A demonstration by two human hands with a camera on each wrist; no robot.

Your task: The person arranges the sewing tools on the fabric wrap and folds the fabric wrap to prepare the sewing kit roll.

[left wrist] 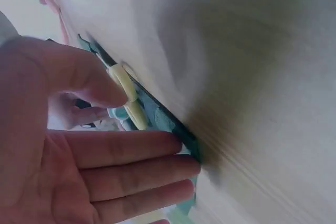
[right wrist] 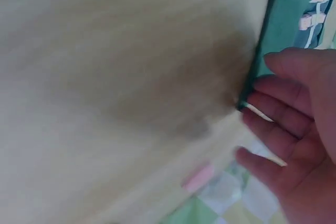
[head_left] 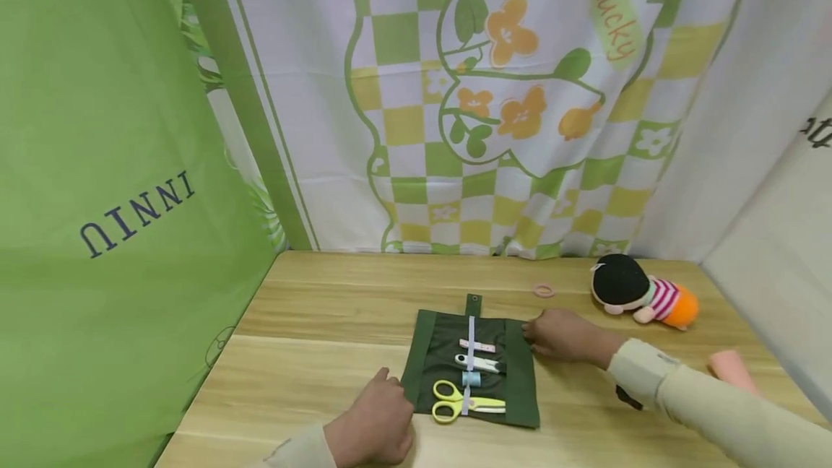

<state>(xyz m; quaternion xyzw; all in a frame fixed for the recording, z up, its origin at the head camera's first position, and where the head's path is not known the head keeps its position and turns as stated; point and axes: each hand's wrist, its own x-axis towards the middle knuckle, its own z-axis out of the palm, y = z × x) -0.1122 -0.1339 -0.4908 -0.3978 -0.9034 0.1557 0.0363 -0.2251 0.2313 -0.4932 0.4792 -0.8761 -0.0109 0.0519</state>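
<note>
A dark green fabric sewing pouch point(head_left: 522, 381) lies unfolded on the table, its snap tab point(head_left: 474, 305) pointing away from me. Under its pale elastic strap sit yellow scissors point(head_left: 486, 404), a blue thread spool point(head_left: 471, 379), white thread snips point(head_left: 484, 364) and a small pink-and-white strip point(head_left: 479, 346). My left hand point(head_left: 380, 421) is at the pouch's lower left edge; the left wrist view has its fingers point(left wrist: 142, 174) extended to that edge, thumb apart. At the upper right corner, the fingertips of my right hand point(head_left: 564, 334) meet the green border, with fingers loosely bent in the right wrist view.
A doll point(head_left: 666, 298) with black hair and a striped top lies at the back right. Left of it is a pink ring point(head_left: 544, 290). A pink cylinder point(head_left: 733, 370) lies by the right sleeve. Printed curtains point(head_left: 403, 215) hang behind the wooden table point(head_left: 305, 352).
</note>
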